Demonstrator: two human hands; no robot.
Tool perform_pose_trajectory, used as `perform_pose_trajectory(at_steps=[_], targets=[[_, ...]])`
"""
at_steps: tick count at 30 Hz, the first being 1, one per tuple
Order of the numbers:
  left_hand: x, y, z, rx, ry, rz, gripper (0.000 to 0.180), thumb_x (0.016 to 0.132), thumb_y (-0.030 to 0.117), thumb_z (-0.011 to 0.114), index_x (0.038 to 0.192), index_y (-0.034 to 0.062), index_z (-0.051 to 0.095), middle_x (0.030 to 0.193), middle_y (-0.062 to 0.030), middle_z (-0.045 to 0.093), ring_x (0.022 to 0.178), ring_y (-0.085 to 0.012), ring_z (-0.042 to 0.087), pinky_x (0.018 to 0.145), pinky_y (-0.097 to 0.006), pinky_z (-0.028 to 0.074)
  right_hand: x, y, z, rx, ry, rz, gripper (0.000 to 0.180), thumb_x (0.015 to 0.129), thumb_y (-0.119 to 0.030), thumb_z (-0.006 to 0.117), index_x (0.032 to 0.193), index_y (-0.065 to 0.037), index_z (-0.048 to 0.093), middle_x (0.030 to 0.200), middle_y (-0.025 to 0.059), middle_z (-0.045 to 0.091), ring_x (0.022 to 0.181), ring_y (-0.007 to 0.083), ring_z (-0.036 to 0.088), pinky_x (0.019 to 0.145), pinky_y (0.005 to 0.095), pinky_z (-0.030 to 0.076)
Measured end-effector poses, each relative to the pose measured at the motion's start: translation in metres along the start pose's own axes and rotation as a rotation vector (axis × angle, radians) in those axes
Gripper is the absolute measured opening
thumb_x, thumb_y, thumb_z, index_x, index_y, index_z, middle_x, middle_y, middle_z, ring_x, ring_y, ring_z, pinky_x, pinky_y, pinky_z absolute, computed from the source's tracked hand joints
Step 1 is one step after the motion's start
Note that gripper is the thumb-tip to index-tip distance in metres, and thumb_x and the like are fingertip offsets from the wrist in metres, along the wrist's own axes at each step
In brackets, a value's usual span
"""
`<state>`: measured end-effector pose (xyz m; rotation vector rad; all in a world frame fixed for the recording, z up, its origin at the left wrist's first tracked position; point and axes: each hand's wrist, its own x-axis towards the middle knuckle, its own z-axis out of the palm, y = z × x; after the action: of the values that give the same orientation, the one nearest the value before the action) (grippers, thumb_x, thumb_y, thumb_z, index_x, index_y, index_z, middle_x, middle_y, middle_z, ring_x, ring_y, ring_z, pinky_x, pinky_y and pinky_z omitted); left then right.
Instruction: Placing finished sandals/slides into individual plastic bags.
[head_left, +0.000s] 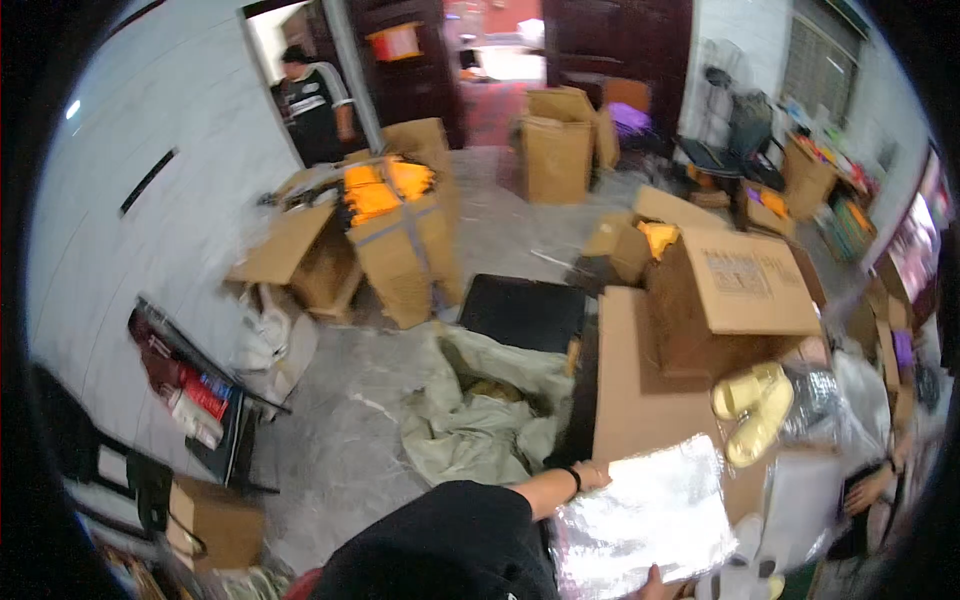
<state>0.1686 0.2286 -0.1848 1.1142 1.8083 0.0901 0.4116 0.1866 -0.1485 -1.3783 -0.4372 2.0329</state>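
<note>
Film [645, 515], glossy and rectangular, lay beside yellow slippers [758, 430], your left fingers [597, 474] and right fingers [653, 582] closed on its edges.

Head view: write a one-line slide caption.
Left hand and right hand on shiny clear plastic, near yellow slippers and a cardboard box.

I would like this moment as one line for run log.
left hand: at shiny plastic, upper-left corner | right hand: at its lower edge | nearby: yellow slippers, carton
</note>
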Motion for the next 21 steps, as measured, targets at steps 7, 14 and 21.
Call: perform_pose_trajectory(at_steps=[7, 14, 21], targets=[[0.013, -0.021, -0.050, -0.315, -0.158, 0.274, 0.046, 0.072, 0.031, 0.068, 0.103, -0.0019, 0.060, 0.095, -0.0100, 0.064, 0.085, -0.0183, 0.059, 0.073, -0.030, 0.048, -0.051, 0.046, -0.039, 0.323, 0.236, 0.111, 0.043, 0.086, -0.028, 0.050, 0.116, 0.003, 0.047, 0.110, 0.0150, 0.056, 0.099, 0.0279, 0.054, 0.087, 0.0393, 0.043], [0.057, -0.012, -0.048, -0.001, -0.139, 0.559, 0.062, 0.073, 0.028, 0.070, 0.121, -0.0040, 0.046, 0.116, -0.0169, 0.055, 0.104, -0.0256, 0.052, 0.087, -0.034, 0.041, -0.043, 0.109, -0.043, 0.436, 0.327, -0.182, 0.043, 0.080, -0.011, 0.063, 0.116, 0.006, 0.047, 0.110, 0.0135, 0.055, 0.101, 0.0220, 0.053, 0.087, 0.0349, 0.042], [0.013, 0.084, -0.015, 0.384, -0.386, 0.194, 0.079, 0.075, 0.042, 0.065, 0.128, -0.0087, 0.033, 0.123, -0.0263, 0.046, 0.106, -0.0319, 0.051, 0.079, -0.041, 0.046, -0.076, 0.131, -0.062, 0.459, 0.666, -0.379, 0.048, 0.077, -0.015, 0.066, 0.115, 0.008, 0.047, 0.106, 0.0122, 0.057, 0.097, 0.0213, 0.053, 0.083, 0.0312, 0.042]])
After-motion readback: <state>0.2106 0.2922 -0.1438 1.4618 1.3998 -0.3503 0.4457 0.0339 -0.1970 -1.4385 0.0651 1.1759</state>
